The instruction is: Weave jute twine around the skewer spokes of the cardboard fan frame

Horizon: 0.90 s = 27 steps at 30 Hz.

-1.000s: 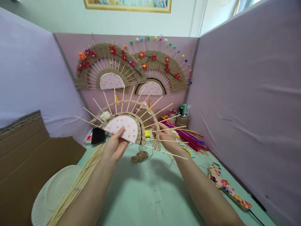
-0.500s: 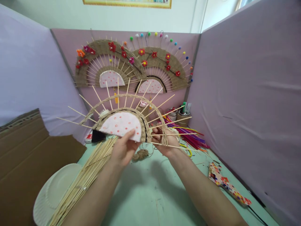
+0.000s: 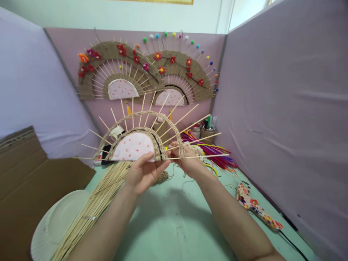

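A half-round woven fan (image 3: 133, 146) of thin sticks and twine is held up over the table, its flat edge down. Its middle is white cloth with red dots, edged by twine and a black band, and a second twine arc crosses the sticks further out. My left hand (image 3: 145, 172) grips the flat edge, thumb on the cloth. Behind the right end of the fan is my right hand (image 3: 187, 156), its fingers curled at the twine near the lowest sticks and partly hidden. A ball of twine (image 3: 163, 177) lies behind my left hand.
Two finished fans (image 3: 114, 47) with felt flowers hang on the back panel. A bundle of sticks (image 3: 95, 206), a white plate (image 3: 58, 221) and cardboard (image 3: 35, 181) lie left. On the right are pipe cleaners (image 3: 214, 156), a pen holder (image 3: 208, 134) and a flowered glue gun (image 3: 258, 208) with a cord.
The fan has turned slightly, so its flat edge is now nearly level. My right hand has shifted a little left and up behind it. The whole view has shifted slightly.
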Available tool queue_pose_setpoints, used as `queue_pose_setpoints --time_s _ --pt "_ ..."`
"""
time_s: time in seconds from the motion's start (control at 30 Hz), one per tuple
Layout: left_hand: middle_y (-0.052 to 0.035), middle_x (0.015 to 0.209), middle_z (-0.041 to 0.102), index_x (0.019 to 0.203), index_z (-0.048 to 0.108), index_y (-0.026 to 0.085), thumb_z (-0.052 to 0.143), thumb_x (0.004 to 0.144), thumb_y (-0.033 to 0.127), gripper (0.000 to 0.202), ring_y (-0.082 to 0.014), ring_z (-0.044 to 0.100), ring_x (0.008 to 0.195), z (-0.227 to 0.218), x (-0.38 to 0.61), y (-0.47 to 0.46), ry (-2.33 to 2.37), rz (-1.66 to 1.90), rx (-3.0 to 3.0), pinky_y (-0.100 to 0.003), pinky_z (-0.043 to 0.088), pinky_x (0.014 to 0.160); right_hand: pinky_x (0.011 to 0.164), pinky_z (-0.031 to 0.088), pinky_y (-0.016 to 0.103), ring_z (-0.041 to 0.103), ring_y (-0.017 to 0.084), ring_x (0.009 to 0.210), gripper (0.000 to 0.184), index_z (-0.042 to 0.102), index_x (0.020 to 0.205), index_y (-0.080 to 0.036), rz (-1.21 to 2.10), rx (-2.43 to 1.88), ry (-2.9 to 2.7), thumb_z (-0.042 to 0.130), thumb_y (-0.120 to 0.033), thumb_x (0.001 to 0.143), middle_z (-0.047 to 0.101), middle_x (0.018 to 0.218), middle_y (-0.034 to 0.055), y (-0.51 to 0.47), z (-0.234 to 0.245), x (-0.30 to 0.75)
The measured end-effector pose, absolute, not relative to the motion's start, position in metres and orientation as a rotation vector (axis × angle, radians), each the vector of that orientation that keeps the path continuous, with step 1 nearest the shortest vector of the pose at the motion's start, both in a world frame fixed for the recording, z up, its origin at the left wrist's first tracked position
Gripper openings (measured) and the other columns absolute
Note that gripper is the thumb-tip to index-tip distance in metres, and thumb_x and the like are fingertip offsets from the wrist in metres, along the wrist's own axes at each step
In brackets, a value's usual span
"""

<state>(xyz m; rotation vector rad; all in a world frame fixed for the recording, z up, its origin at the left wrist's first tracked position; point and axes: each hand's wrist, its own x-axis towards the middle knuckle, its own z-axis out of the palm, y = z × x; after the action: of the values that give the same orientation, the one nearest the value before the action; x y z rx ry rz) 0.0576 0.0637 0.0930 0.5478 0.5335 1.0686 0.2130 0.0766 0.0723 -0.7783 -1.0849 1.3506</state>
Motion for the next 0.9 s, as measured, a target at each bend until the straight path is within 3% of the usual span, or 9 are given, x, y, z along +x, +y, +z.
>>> queue_pose_setpoints --time_s 0.17,0.47,0.67,0.9 --pt "-0.0195 0.097 0.071 0.114 0.058 0.005 0.046 0.083 0.007 0.033 -0.0242 0.070 0.093 0.098 0.057 0.071 0.533 1.165 0.492 -0.035 0.058 0.084 0.079 0.045 0.031 0.058 0.018 0.084 0.019 0.064 0.082 -0.023 0.999 -0.982 -1.243 0.059 -0.040 0.076 0.065 0.081 0.0001 0.085 0.069 0.224" --pt "-0.0219 0.095 0.071 0.104 0.060 0.003 0.046 0.083 0.006 0.025 -0.0247 0.070 0.091 0.098 0.050 0.082 0.533 1.283 0.437 -0.034 0.060 0.078 0.065 0.042 0.027 0.053 0.015 0.070 0.020 0.057 0.087 -0.021 0.770 -0.945 -0.879 0.061 -0.032 0.070 0.058 0.076 -0.0003 0.102 0.060 0.243" --pt "-0.0196 0.092 0.072 0.094 0.062 0.005 0.049 0.080 0.003 0.019 -0.0268 0.068 0.097 0.091 0.051 0.088 0.534 1.364 0.438 -0.035 0.059 0.082 0.068 0.042 0.028 0.052 0.014 0.068 0.021 0.065 0.076 -0.018 0.873 -0.945 -1.078 0.070 -0.037 0.067 0.062 0.072 0.0010 0.087 0.069 0.224" --pt "-0.0189 0.090 0.072 0.075 0.061 0.008 0.055 0.076 0.003 0.009 -0.0264 0.069 0.094 0.086 0.058 0.087 0.563 1.363 0.483 -0.035 0.059 0.082 0.065 0.044 0.028 0.052 0.012 0.062 0.029 0.071 0.071 -0.016 0.999 -0.937 -0.905 0.078 -0.042 0.060 0.066 0.069 0.0025 0.088 0.062 0.212"
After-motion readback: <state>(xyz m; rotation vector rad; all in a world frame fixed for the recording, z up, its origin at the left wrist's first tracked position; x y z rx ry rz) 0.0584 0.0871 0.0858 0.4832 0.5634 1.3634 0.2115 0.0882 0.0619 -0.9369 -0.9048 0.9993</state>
